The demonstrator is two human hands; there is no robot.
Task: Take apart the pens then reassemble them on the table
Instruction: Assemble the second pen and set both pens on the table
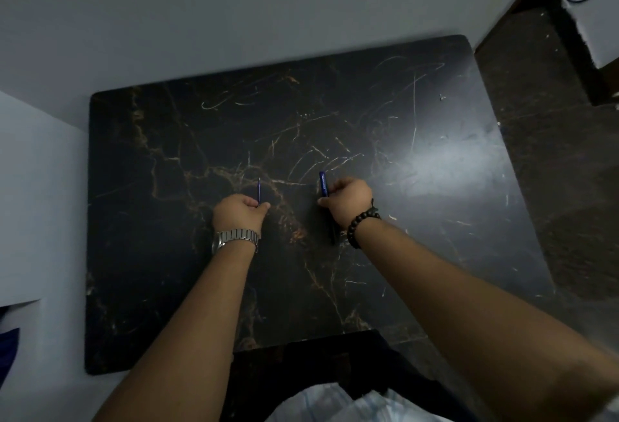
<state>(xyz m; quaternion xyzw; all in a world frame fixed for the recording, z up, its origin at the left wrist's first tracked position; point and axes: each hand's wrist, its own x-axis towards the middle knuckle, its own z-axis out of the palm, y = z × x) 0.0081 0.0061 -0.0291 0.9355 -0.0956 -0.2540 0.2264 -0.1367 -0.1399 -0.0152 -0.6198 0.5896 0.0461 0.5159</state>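
Note:
My left hand [238, 211], with a metal watch on the wrist, is closed on a thin blue ink refill [259, 189] that points away from me. My right hand [348, 199], with a dark bead bracelet, grips a blue pen barrel [323, 183] whose far end sticks out past the fingers. A dark pen-like shape [333, 234] shows below the right wrist; I cannot tell if it is part of the same pen. Both hands hover low over the black marbled table [167, 187], about a hand's width apart.
The table is dark with gold veins and pale scratches. Grey walls run behind it and to its left. A dark floor and dark furniture [569, 36] lie to the right. My lap with light cloth [351, 405] is at the near edge.

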